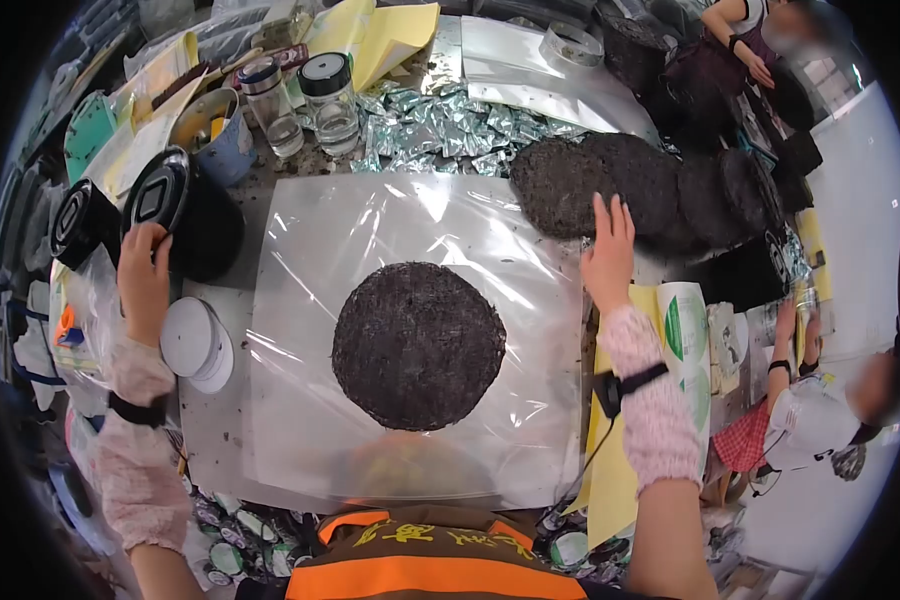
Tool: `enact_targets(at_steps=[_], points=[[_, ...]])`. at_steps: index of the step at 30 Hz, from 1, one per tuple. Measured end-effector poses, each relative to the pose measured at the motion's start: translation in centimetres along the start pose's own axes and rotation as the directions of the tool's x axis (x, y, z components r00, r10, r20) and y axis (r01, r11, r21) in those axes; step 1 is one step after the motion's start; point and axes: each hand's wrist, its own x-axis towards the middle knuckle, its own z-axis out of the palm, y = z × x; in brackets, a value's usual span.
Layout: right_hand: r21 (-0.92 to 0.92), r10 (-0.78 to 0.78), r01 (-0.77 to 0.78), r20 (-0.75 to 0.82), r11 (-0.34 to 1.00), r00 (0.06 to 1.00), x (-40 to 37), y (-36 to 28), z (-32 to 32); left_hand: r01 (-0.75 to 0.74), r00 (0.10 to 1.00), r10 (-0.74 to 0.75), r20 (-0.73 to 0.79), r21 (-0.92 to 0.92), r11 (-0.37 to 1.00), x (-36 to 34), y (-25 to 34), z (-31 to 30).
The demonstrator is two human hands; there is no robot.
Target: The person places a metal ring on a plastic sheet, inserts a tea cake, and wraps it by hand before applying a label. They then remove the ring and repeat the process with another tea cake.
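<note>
A round, flat dark cake (418, 346) lies on a stack of clear plastic sheets (300, 420) in front of me. At the left, my left hand (145, 283) has its bent fingers on the lid of a black canister (195, 215). My right hand (610, 250) is at the right edge of the sheets, fingers stretched out, tips at the near edge of a dark round cake (562, 187) in an overlapping row. White round discs (195, 338) lie beside my left wrist.
Silver-green foil packets (440, 130), two glass jars (327, 105) and a blue bucket (213, 137) stand behind the sheets. A smaller black canister (82, 225) is far left. Yellow paper (615, 450) lies under my right arm. Two other people (810, 420) are at the right.
</note>
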Motion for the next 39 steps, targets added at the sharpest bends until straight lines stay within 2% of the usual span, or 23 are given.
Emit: enact_targets(at_steps=[2, 3, 4, 5, 6, 7, 8, 9, 10, 11, 13, 18, 21, 25, 28, 30, 32, 33, 34, 35, 36, 37, 39], points=[[-0.094, -0.067, 0.075, 0.080, 0.993, 0.995, 0.7, 3.0, 3.1, -0.188, 0.980, 0.188, -0.068, 0.003, 0.982, -1.8, 6.3, -1.4], [-0.034, -0.027, 0.029, 0.054, 0.999, 0.998, 0.6, 3.9, 3.7, -0.266, 0.962, 0.268, 0.045, -0.032, 0.963, -3.5, 9.0, -1.6], [0.030, 0.006, -0.007, 0.040, 1.000, 0.999, 0.4, 4.5, 4.2, 0.401, 0.904, -0.206, 0.374, -0.574, 0.714, -8.2, 9.8, 0.6], [0.095, 0.029, -0.032, 0.032, 0.995, 0.999, 0.6, 4.7, 4.7, 0.071, 0.915, 0.137, 0.379, -0.487, 0.871, -8.6, 14.5, -0.9], [0.187, 0.044, -0.033, -0.054, 0.982, 0.998, 0.9, 3.8, 3.4, 0.020, 0.860, 0.283, 0.424, -0.583, 0.812, -9.4, 17.7, -0.6], [0.267, 0.102, -0.082, -0.065, 0.960, 0.993, 0.9, 2.7, 1.9, -0.315, 0.774, 0.555, 0.305, -0.576, 0.755, -10.9, 19.1, 1.3], [0.345, 0.167, -0.133, -0.072, 0.929, 0.983, 0.6, 1.7, 0.4, -0.451, 0.686, 0.662, 0.301, -0.538, 0.712, -11.8, 20.0, 2.8], [0.421, 0.234, -0.180, -0.081, 0.889, 0.969, 0.6, 0.9, -1.1, -0.402, 0.705, 0.637, 0.311, -0.566, 0.720, -12.4, 20.4, 3.8], [0.396, 0.154, -0.073, -0.176, 0.915, 0.972, 0.6, 0.3, -2.6, -0.354, 0.720, 0.615, 0.321, -0.592, 0.724, -12.9, 20.7, 4.6], [0.552, 0.219, -0.103, -0.148, 0.827, 0.964, 0.6, -0.4, -4.2, -0.307, 0.732, 0.595, 0.332, -0.619, 0.723, -13.0, 20.9, 4.9], [0.802, 0.328, -0.163, -0.044, 0.575, 0.944, -0.1, -1.9, -6.3, -0.328, 0.646, 0.646, 0.406, -0.617, 0.716, -10.8, 21.2, 3.9], [0.927, 0.515, -0.373, 0.306, 0.030, 0.801, -1.4, -4.9, -4.3, -0.450, 0.554, 0.716, 0.426, -0.570, 0.687, -5.9, 22.8, 8.3], [0.892, 0.504, -0.418, 0.444, -0.171, 0.741, -2.1, -6.2, -4.8, -0.407, 0.477, 0.679, 0.558, -0.545, 0.733, -8.5, 21.8, 10.2], [0.838, 0.483, -0.481, 0.543, -0.256, 0.687, -2.3, -7.0, -5.8, -0.296, 0.443, 0.644, 0.624, -0.576, 0.762, -10.1, 21.7, 12.9], [0.866, 0.434, -0.483, 0.489, -0.134, 0.757, -2.9, -8.3, -6.7, -0.369, 0.470, 0.634, 0.614, -0.516, 0.773, -11.1, 22.1, 13.9], [0.869, 0.363, -0.432, 0.332, 0.241, 0.871, -3.9, -10.5, -8.2, -0.418, 0.491, 0.625, 0.607, -0.465, 0.780, -11.4, 22.3, 13.6], [0.746, 0.273, -0.365, 0.251, 0.556, 0.929, -6.3, -12.4, -9.3, -0.195, 0.514, 0.631, 0.582, -0.637, 0.746, -10.5, 21.3, 13.0], [0.742, 0.060, -0.046, 0.008, 0.669, 0.998, -6.8, -13.2, -9.1, -0.089, 0.527, 0.636, 0.563, -0.708, 0.701, -9.6, 20.9, 12.8], [0.670, -0.158, 0.134, -0.025, 0.730, 0.987, -7.4, -13.6, -9.7, 0.328, 0.618, 0.453, 0.643, -0.734, 0.595, -9.3, 20.0, 11.5], [0.616, -0.349, 0.308, -0.057, 0.725, 0.935, -8.6, -13.7, -8.9, 0.683, 0.681, 0.236, 0.693, -0.717, 0.135, -8.9, 19.2, 10.1], [0.590, -0.456, 0.370, -0.003, 0.718, 0.890, -10.4, -14.1, -7.8, 0.680, 0.707, 0.019, 0.707, -0.672, -0.293, -8.5, 18.4, 8.8], [0.615, -0.543, 0.375, 0.104, 0.694, 0.833, -12.1, -14.5, -6.4, 0.585, 0.769, -0.148, 0.622, -0.778, -0.230, -8.2, 18.5, 7.4], [0.605, -0.621, 0.363, 0.290, 0.709, 0.728, -14.3, -14.7, -4.9, 0.609, 0.787, -0.131, 0.602, -0.729, 0.312, -10.6, 17.4, 8.6]])
